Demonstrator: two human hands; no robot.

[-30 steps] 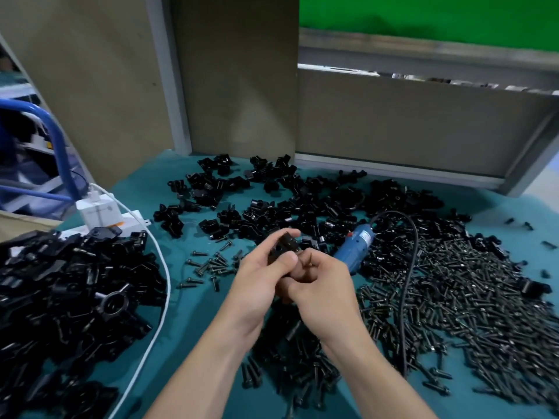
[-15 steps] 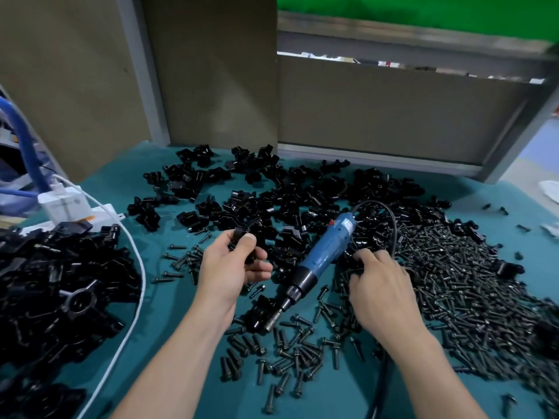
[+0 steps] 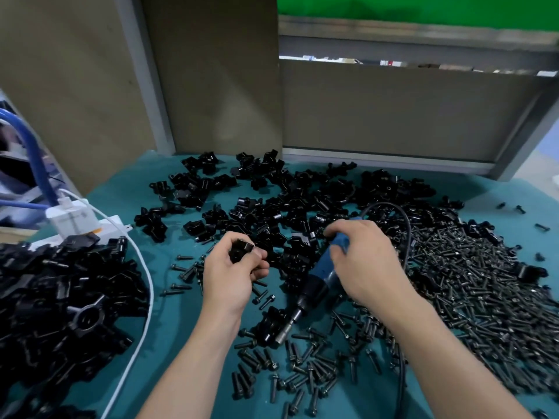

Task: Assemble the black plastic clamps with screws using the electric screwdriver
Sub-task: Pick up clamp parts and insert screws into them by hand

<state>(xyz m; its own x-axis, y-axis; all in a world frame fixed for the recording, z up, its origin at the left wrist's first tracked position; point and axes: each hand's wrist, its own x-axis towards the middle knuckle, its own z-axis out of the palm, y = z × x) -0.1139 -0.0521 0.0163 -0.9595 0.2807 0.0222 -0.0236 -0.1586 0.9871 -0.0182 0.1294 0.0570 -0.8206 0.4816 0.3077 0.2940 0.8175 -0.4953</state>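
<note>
Black clamp piece [image 3: 240,251]: pinched between thumb and fingertips of the left hand [image 3: 233,273], held just above the teal mat [image 3: 169,213], probably so its hole can be turned up to take a screw; whether a screw already sits in it I cannot tell
Left hand: back of the hand up, fingers curled tight round the piece, wrist straight
Blue electric screwdriver [image 3: 322,279]: lies slanted on the mat between the heaps, bit toward the person and touching a separate clamp [image 3: 269,325]
Right hand [image 3: 366,261]: reaches over the blue body from above, fingers wrapped round it; by my reading the tool is gripped but not yet lifted
Loose clamps [image 3: 287,201]: spread across the back of the mat, within the left hand's reach
Screws [image 3: 472,282]: thick heap on the right, on the tool hand's side
Left heap [image 3: 60,297]: dark parts kept apart, likely finished work
</note>
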